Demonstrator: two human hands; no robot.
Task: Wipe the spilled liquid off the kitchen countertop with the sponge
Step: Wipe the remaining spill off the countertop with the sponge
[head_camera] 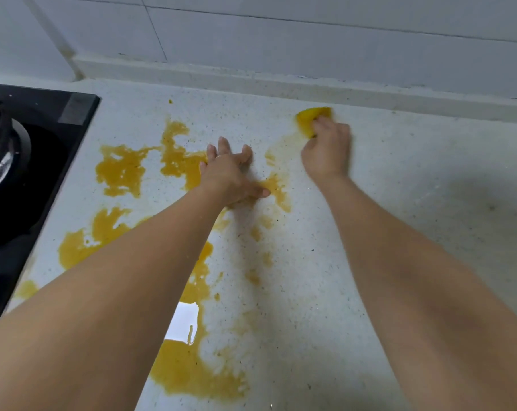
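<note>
While I watch from far, right hand (325, 152) curls tight round yellow sponge (312, 118), pressing it on countertop (399, 203) near back ledge (251, 74). Left hand (230, 173) flat on countertop, fingers spread wide, holds nothing, sits in orange spill (121, 170). I count two hands, one sponge, one stove (29, 161) at left. Spill lies in many patches, mostly left of sponge.

Yellow sponge (309, 120), orange spill (119, 170), speckled white countertop (399, 179)
</note>
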